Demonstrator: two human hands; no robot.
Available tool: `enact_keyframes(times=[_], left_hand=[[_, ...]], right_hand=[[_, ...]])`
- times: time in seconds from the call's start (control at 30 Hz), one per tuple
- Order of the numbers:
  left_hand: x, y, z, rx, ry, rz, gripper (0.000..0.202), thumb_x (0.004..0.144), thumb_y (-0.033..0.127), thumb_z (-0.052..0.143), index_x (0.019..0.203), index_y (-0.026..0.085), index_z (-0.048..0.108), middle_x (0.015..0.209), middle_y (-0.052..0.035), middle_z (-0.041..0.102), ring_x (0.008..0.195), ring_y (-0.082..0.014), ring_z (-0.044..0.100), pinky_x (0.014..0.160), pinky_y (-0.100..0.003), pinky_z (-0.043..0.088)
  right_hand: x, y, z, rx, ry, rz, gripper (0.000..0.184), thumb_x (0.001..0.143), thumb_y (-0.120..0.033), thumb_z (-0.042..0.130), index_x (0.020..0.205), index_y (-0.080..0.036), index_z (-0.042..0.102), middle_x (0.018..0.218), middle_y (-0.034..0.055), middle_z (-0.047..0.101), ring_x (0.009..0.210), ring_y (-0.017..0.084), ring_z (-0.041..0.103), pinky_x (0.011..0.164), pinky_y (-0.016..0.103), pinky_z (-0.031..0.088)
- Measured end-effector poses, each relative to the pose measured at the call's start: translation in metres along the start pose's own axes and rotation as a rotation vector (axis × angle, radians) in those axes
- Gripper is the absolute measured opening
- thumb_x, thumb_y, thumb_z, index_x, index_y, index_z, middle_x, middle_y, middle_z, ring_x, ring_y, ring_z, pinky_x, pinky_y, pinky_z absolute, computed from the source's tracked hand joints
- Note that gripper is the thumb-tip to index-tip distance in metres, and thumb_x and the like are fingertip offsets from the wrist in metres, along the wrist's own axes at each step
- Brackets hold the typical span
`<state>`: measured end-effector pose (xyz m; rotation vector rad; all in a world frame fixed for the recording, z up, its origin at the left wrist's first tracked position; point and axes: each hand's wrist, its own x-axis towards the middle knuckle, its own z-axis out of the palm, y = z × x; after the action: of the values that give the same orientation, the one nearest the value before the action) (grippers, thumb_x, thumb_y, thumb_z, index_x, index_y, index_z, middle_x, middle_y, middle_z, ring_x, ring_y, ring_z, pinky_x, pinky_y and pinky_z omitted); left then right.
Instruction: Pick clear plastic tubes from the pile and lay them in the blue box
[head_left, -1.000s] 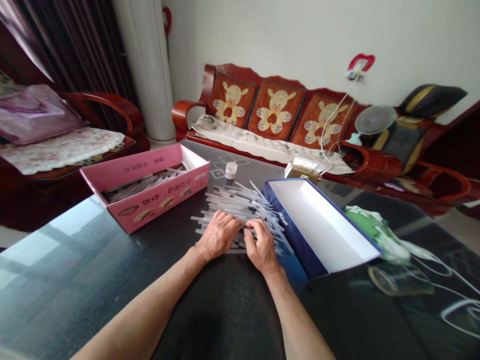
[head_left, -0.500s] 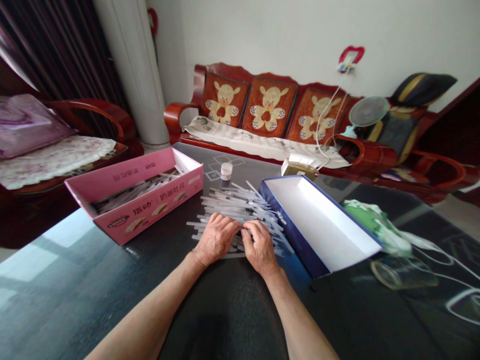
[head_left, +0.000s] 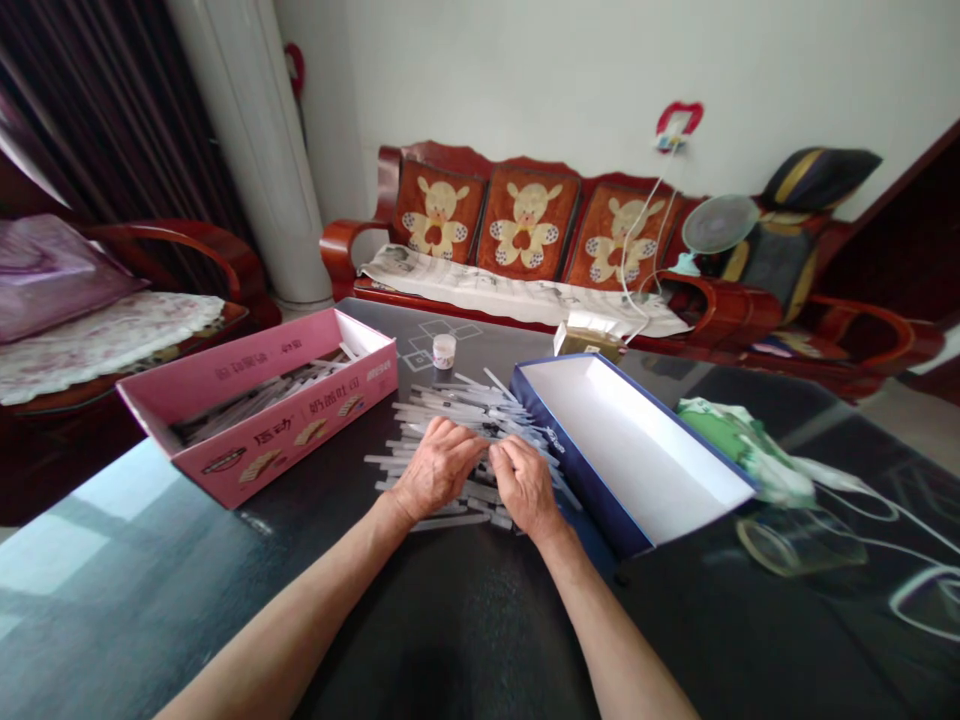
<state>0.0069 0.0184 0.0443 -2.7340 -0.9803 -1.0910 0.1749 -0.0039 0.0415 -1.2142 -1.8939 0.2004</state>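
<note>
Over a loose pile of thin whitish, translucent strips (head_left: 469, 495) on the dark table, my two hands are close together. My left hand (head_left: 442, 465) has its fingers curled in, thumb and fingertips pinched. A pale strip end (head_left: 413, 428) shows just left of its knuckles; whether that hand holds it I cannot tell. Facing it, my right hand (head_left: 523, 482) is closed too, its thumb and forefinger pressed together. The fingertips of both hands almost meet, and what is between them is too small and hidden to make out.
On the left stands a pink box (head_left: 300, 430) with many similar strips inside. An open blue box (head_left: 574, 460) with a white interior lies right of the pile. Behind are a small white cup (head_left: 444, 351) and a tissue pack (head_left: 592, 340). A green-white bag (head_left: 739, 445) and white cables lie right.
My hands stay pinched together over the pile, with the fingertips slightly shifted. A pale strip end now shows left of my left hand. The whole view has shifted a little.
</note>
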Motion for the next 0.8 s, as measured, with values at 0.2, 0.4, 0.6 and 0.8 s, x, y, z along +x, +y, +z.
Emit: enact_keyframes(times=[0.2, 0.4, 0.6, 0.8], left_hand=[[0.017, -0.007, 0.006, 0.027, 0.086, 0.065, 0.022, 0.095, 0.022, 0.041, 0.103, 0.021, 0.062, 0.095, -0.0044, 0.065, 0.084, -0.0166, 0.052, 0.087, -0.037, 0.037], [0.018, -0.007, 0.012, 0.079, 0.131, 0.063, 0.020, 0.093, 0.017, 0.043, 0.104, 0.020, 0.060, 0.098, -0.0041, 0.065, 0.088, -0.0169, 0.055, 0.097, -0.041, 0.035], [0.014, 0.001, 0.014, -0.002, 0.325, -0.130, 0.021, 0.088, 0.030, 0.056, 0.104, 0.018, 0.060, 0.106, -0.0100, 0.064, 0.102, -0.0219, 0.056, 0.092, -0.039, 0.043], [0.024, -0.001, 0.016, -0.840, 0.456, -0.839, 0.042, 0.083, 0.053, 0.057, 0.104, 0.017, 0.063, 0.085, -0.0046, 0.068, 0.069, -0.0144, 0.063, 0.064, -0.026, 0.048]], right_hand=[[0.010, 0.002, 0.001, 0.214, 0.105, 0.228, 0.040, 0.093, -0.039, 0.039, 0.060, -0.022, 0.055, 0.058, 0.0016, 0.060, 0.058, 0.017, 0.057, 0.059, 0.029, 0.042], [0.014, 0.004, 0.005, 0.288, 0.094, 0.360, 0.048, 0.090, -0.047, 0.039, 0.052, -0.023, 0.055, 0.051, 0.0017, 0.061, 0.052, 0.019, 0.058, 0.056, 0.031, 0.043], [0.016, 0.008, -0.002, 0.254, 0.278, 0.430, 0.047, 0.089, -0.050, 0.039, 0.061, -0.020, 0.062, 0.063, 0.0053, 0.068, 0.065, 0.021, 0.062, 0.067, 0.032, 0.047], [0.007, 0.003, 0.008, 0.278, 0.351, 0.228, 0.035, 0.093, -0.038, 0.039, 0.075, -0.018, 0.062, 0.075, 0.0055, 0.067, 0.075, 0.018, 0.062, 0.074, 0.030, 0.047]])
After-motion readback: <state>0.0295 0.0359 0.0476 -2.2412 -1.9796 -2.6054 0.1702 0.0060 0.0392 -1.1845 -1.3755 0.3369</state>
